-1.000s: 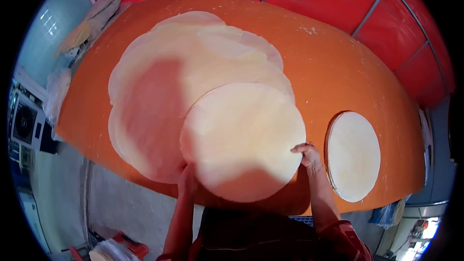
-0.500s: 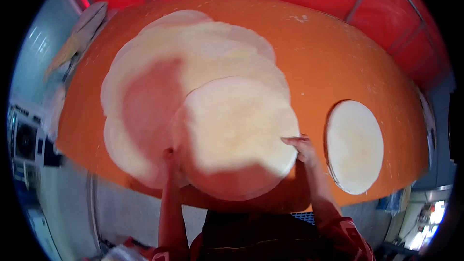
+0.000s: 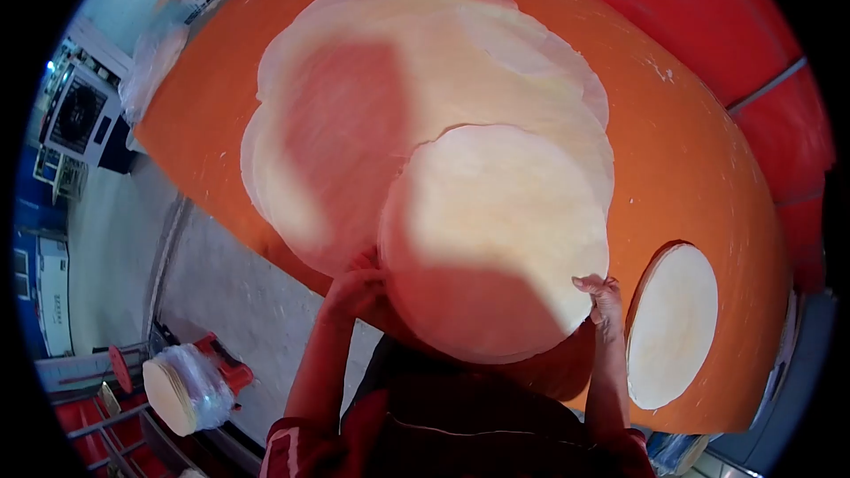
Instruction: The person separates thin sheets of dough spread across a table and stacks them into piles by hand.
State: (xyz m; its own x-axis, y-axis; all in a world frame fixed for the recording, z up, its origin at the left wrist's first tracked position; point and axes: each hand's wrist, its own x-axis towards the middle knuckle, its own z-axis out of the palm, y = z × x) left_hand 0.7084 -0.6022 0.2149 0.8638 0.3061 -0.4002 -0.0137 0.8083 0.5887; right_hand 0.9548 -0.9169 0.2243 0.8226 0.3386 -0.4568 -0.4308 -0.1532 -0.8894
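Observation:
A round, thin, pale dough sheet (image 3: 505,212) lies on top of several larger overlapping dough sheets (image 3: 443,44), close to the table's near edge. With the thumb on top and fingers beneath, my right hand (image 3: 604,298) grips its right rim. My left hand (image 3: 359,283) is closed at the left rim; shadow partly hides its fingertips, which appear to pinch the edge. A stack of smaller round dough sheets (image 3: 673,327) rests to the right, apart from my right hand.
Everything lies on an orange table (image 3: 664,142) with a curved edge. Red panels (image 3: 744,35) stand behind it. On the lower left, a plastic-wrapped stack of rounds (image 3: 177,385) sits on a red stool (image 3: 226,363). A white machine (image 3: 84,115) stands at far left.
The view has turned and tilted, bringing the floor and wrapped stack at lower left into sight. My left hand has closed in at the sheet's left rim; my right hand keeps its hold.

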